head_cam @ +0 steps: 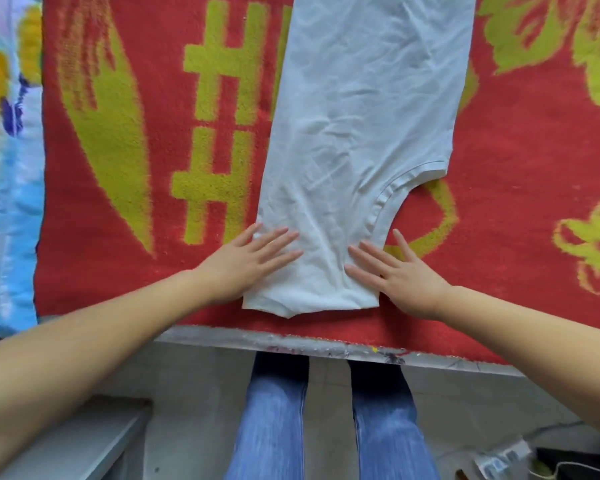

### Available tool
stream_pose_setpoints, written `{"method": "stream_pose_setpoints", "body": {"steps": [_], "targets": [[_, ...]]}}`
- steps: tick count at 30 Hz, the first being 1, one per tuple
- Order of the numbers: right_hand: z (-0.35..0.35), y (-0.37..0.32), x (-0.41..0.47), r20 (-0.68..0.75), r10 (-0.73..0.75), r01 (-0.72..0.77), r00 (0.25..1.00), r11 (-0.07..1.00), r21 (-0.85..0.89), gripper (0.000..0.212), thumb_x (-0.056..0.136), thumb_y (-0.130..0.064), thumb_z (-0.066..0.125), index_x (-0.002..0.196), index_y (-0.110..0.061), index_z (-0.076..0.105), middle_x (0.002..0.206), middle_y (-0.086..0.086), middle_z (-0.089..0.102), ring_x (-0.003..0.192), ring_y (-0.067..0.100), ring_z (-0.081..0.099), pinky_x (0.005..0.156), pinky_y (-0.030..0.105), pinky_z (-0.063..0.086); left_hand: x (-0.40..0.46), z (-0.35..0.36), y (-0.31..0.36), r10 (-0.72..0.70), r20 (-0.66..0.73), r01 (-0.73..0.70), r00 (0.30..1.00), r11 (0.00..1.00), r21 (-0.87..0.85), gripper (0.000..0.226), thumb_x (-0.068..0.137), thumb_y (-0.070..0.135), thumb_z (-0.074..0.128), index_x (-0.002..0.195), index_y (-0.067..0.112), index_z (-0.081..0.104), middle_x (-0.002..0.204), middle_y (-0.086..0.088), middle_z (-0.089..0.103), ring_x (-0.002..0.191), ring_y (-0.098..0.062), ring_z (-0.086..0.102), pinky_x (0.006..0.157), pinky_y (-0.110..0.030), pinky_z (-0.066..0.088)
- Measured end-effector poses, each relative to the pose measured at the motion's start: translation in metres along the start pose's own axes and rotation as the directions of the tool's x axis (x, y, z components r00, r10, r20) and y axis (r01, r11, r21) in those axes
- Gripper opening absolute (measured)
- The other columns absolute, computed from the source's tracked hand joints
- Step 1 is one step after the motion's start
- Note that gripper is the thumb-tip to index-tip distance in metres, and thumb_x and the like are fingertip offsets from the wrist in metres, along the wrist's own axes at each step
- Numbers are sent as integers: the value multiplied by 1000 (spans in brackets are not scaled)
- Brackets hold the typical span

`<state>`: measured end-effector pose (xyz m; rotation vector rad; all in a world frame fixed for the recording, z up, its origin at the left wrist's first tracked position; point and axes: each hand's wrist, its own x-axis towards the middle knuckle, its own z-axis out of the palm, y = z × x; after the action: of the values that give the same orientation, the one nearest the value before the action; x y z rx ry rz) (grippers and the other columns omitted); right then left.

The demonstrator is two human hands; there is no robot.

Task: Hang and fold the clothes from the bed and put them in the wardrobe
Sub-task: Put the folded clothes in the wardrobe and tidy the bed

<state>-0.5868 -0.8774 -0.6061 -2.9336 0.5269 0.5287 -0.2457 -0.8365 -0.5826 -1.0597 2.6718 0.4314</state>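
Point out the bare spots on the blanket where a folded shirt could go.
Bare red blanket lies right of the white shirt, and more between the shirt and the floral quilt. The near edge is crowded: left hand and right hand press the shirt there.

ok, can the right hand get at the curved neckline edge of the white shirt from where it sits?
Probably yes. The right hand lies flat on the white shirt, and the neckline edge is just beyond its fingertips, with nothing in between.
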Motion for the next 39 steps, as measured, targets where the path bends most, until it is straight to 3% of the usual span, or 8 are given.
{"method": "stream_pose_setpoints", "body": {"steps": [10, 14, 17, 26, 30, 33, 35, 39], "targets": [[-8, 6, 17, -29, 163, -132, 986, 882, 452, 60, 73, -7, 66, 131, -20, 57, 141, 4, 52, 134, 29, 44, 111, 62, 18, 38, -3, -37, 125, 277, -48, 953, 963, -267, 73, 85, -2, 48, 147, 33, 31, 156, 7, 7, 146, -12, 4, 119, -32, -2], [-44, 32, 32, 224, 560, -399, 798, 213, 892, 59, 89, -56, 36, 95, -6, 66, 98, 7, 67, 100, 26, 62, 81, 29, 41, 57, -53, -55, -251, 262, 350, 932, 431, -832, 45, 90, -9, 47, 120, 20, 64, 115, 5, 65, 103, 5, 55, 92, -22, 44], [-61, 73, 45, 262, 747, -302, 611, -86, 949, 26, 97, -32, 52, 91, -9, 63, 87, 1, 66, 84, 17, 60, 74, 26, 48, 81, -80, -81, -451, 304, 330, 839, -22, -944, 22, 96, -3, 45, 95, 4, 67, 77, 11, 70, 71, 4, 62, 68, -18, 49], [-53, 122, 102, 407, 864, -614, 296, -154, 774, 27, 92, -26, 53, 98, 0, 59, 100, 17, 65, 97, 32, 58, 67, 30, 31, 140, -51, -104, -632, 483, 274, 606, -404, -873, 12, 97, 14, 52, 89, 14, 62, 90, -5, 67, 77, -16, 64, 74, -30, 52], [-65, 106, 80, 244, 931, -541, 271, -63, 839, 37, 94, -22, 49, 128, -6, 48, 117, 14, 60, 110, 34, 56, 86, 33, 38, 126, -49, -102, -741, 269, 171, 616, -207, -963, 34, 91, 8, 54, 124, 16, 54, 112, -7, 64, 99, -18, 62, 91, -38, 49], [-75, 80, 75, -159, 808, -579, 568, 529, 620, 69, 81, -34, 51, 144, -11, 34, 144, 17, 41, 133, 38, 37, 107, 59, 29, 116, -53, -98, -829, -242, 373, 504, 462, -805, 64, 90, 22, 55, 147, 10, 29, 133, -12, 49, 121, -21, 47, 105, -34, 35], [-77, 62, 80, -37, 612, -534, 790, 717, 448, 87, 76, -33, 60, 152, -25, 16, 160, 12, 8, 147, 37, 0, 104, 71, -1, 111, -48, -79, -544, -425, 374, 723, 826, -422, 79, 83, 36, 55, 149, 8, 21, 149, -19, 33, 139, -28, 27, 114, -46, 19], [-58, 56, 86, 261, 633, -684, 729, 670, 288, 98, 81, -34, 63, 151, -37, -6, 159, 8, -19, 141, 44, -23, 99, 77, -10, 119, -17, -38, -368, -12, 366, 930, 928, -69, 114, 52, 33, 76, 149, 17, 18, 155, -22, 21, 144, -32, 19, 106, -65, 17]]}}
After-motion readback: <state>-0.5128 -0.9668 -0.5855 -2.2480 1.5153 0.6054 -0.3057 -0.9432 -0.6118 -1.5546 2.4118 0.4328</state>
